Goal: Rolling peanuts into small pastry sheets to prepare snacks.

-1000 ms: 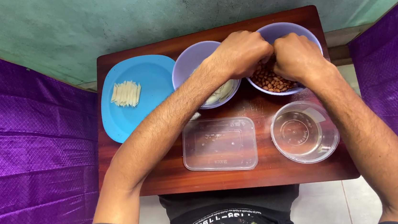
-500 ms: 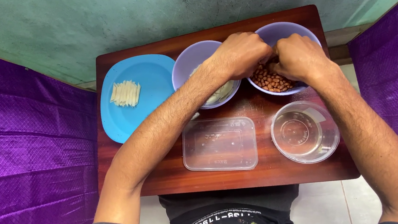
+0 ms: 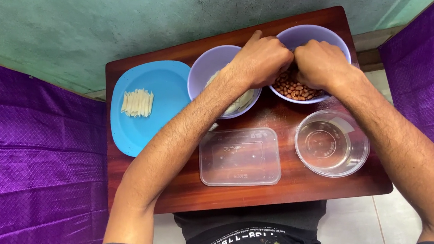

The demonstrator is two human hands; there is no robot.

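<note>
Both hands meet over a lavender bowl (image 3: 329, 37) of brown peanuts (image 3: 294, 90) at the far right of a small wooden table (image 3: 274, 187). My left hand (image 3: 262, 58) and my right hand (image 3: 319, 63) have their fingers curled together above the nuts; what they pinch is hidden. A second lavender bowl (image 3: 206, 68) with pale peeled pieces sits just left, under my left wrist.
A blue plate (image 3: 165, 88) with a small stack of pale sticks (image 3: 137, 102) lies at the left. A clear rectangular container (image 3: 240, 156) and a clear round bowl (image 3: 332, 143) stand near me. Purple fabric flanks both sides; a green wall lies beyond.
</note>
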